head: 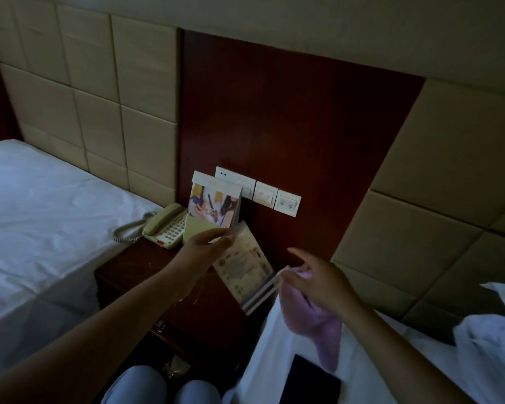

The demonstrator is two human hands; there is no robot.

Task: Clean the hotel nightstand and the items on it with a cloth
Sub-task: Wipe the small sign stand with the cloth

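The dark wooden nightstand stands between two beds. At its back sit a beige telephone and an upright photo display card. My left hand reaches over the top and pinches the upper end of a printed leaflet, which hangs tilted above the nightstand's right side. My right hand hovers to the right of the leaflet and holds a pink cloth, whose end droops over the right bed.
White wall switch plates sit on the red wood panel behind the nightstand. A white bed lies on the left, another on the right with a black flat object on it. My knees show below.
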